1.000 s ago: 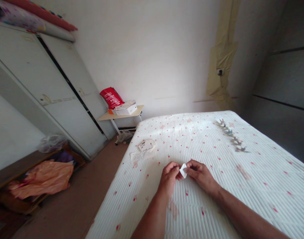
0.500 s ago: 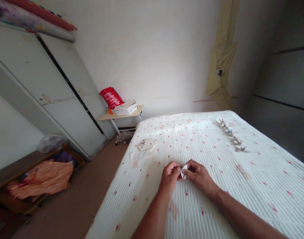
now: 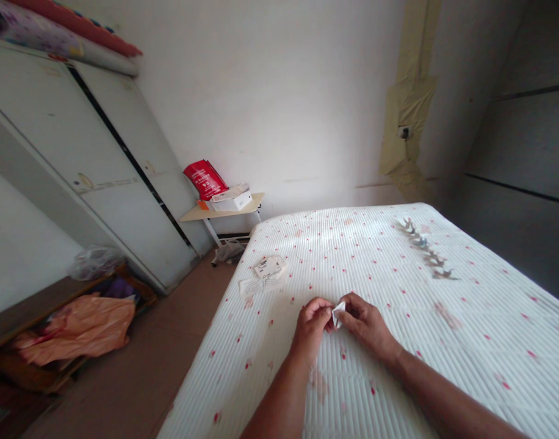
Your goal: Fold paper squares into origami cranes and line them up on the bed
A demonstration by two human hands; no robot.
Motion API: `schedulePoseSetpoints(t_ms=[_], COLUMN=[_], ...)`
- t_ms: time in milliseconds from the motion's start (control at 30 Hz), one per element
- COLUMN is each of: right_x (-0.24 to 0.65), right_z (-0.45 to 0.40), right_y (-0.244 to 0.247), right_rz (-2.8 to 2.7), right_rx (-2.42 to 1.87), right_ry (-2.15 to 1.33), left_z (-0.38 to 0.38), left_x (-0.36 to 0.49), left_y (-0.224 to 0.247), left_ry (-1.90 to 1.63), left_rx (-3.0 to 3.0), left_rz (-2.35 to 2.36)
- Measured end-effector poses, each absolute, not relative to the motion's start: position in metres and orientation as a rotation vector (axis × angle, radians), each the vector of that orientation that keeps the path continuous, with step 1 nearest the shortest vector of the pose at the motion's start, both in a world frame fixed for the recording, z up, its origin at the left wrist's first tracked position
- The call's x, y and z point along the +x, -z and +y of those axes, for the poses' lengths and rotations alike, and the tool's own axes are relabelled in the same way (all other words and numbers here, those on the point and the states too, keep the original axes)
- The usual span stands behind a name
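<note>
Between my two hands is a small folded piece of white paper [image 3: 339, 315], held just above the quilted bed cover [image 3: 343, 390]. My left hand [image 3: 315, 317] pinches its left side with thumb and fingers. On the other side my right hand [image 3: 359, 317] is closed on the paper, thumb towards me. Fingers cover much of the paper, so its full shape is hidden. Beyond my left hand lie printed paper sheets [image 3: 269, 268], flat on the bed. Farther off to the right, several small folded paper figures [image 3: 426, 250] stand in a slanting row.
A small table [image 3: 194, 214] behind the bed's far left corner bears a red bag [image 3: 205, 179] and a white box [image 3: 236, 200]. Cabinets [image 3: 110, 146] line the left wall. An orange plastic bag [image 3: 80, 329] lies on a low wooden bench at lower left.
The folded paper has turned slightly between my fingers and shows a little more of its face. Both hands stay in nearly the same place.
</note>
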State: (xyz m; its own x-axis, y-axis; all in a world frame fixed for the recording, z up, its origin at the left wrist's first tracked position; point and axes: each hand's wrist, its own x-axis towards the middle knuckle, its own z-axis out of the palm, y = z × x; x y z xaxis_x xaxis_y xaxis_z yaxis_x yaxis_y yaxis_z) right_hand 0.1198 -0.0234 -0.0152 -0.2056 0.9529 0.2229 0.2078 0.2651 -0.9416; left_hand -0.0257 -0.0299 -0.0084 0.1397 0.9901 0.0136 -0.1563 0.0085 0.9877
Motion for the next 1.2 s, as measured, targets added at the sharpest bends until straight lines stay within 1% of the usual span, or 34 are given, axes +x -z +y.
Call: schedulePoseSetpoints(t_ms=[400, 567, 833, 967, 1200], right_x=[0.121, 0.121, 0.120, 0.120, 0.119], right_z=[-0.026, -0.026, -0.030, -0.026, -0.023], right_y=[0.015, 0.016, 0.009, 0.015, 0.013], right_rz=[-1.758, -1.775, -1.796, -1.700, -1.468], right_rx=[-1.207, -1.168, -1.157, -1.176, -1.066], right_ry=[-0.809, -0.732, -0.748, -0.822, -1.190], left_z=[-0.028, -0.029, -0.028, -0.026, -0.025], left_x=[-0.026, -0.025, -0.027, -0.028, -0.028], left_y=[0.013, 0.012, 0.012, 0.016, 0.018], left_ry=[-1.189, -1.184, -1.167, -1.155, -1.141], left_rx=[1.172, 1.189, 1.184, 1.138, 1.079], left_rz=[0.954, 0.996, 0.990, 0.967, 0.911])
